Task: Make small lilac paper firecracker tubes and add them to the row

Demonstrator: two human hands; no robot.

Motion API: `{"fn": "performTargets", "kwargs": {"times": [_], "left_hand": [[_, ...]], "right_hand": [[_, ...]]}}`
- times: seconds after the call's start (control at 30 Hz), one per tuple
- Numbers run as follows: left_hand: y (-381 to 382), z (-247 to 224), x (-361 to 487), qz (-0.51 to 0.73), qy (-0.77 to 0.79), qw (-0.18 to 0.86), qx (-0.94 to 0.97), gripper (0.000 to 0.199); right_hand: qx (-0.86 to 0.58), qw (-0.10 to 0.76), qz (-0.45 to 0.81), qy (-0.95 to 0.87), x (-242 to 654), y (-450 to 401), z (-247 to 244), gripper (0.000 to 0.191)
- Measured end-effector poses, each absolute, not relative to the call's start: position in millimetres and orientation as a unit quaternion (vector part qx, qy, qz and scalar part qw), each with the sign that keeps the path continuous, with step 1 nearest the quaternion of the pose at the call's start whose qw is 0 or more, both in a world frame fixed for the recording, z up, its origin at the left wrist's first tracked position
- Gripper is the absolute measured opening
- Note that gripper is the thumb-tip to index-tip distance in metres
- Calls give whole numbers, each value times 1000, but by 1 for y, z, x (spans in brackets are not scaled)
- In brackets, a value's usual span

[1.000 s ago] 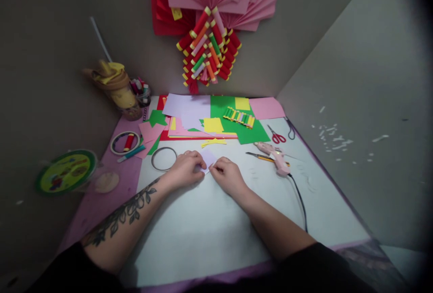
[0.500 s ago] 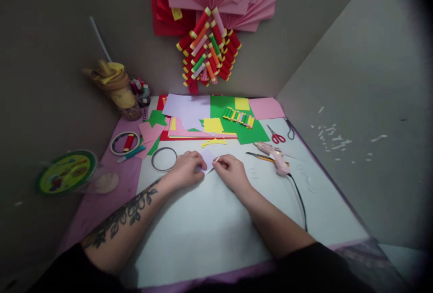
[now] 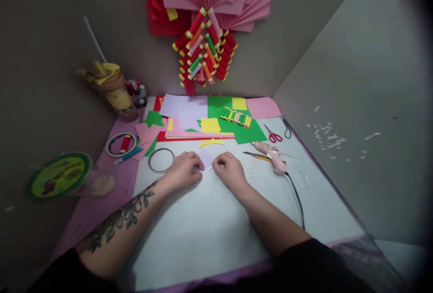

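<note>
A small lilac piece of paper (image 3: 206, 157) lies on the white table between my hands, its near edge rolled into a narrow strip. My left hand (image 3: 186, 168) grips its left side with thumb and fingers curled in. At the right end of the rolled edge, my right hand (image 3: 230, 169) pinches the paper between thumb and fingertips. Just left of my left hand lies a roll of tape (image 3: 149, 160), flat on the table. Yellow paper strips (image 3: 211, 142) rest a little beyond the lilac piece.
To the right lie a pink glue gun (image 3: 278, 163) with its cord, a utility knife (image 3: 256, 155) and red-handled scissors (image 3: 275, 137). Coloured sheets, a green sheet (image 3: 250, 135) among them, cover the back. A cup with a straw (image 3: 122, 99) stands back left; paper firecrackers (image 3: 206, 49) hang on the wall.
The near edge of the lilac paper now looks rolled further up, and its pointed right end is less visible. Both hands stay close to it. The whole view has shifted slightly.
</note>
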State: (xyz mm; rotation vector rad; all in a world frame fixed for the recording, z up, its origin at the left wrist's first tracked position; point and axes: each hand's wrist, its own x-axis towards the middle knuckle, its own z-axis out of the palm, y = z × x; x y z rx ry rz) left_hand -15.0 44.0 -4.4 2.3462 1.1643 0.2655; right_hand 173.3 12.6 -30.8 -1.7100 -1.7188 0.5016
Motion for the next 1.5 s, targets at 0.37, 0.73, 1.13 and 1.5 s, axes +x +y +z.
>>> {"fn": "performTargets", "kwargs": {"times": [0.37,0.73,1.13,1.5], "left_hand": [[45,-6,-15,99,426,255,862,20],[43,-2,-14,96,431,258,859,21],[38,4,-16,53,349,187,917,32],[39,2,-16,66,342,197,917,31]], "right_hand": [[-655,310,186,-663,173,12,-29,10],[-663,282,167,-673,171,11,-27,8],[-662,284,256,-645,186,18,-17,16],[-680,271,274,-624,190,26,-17,10]]}}
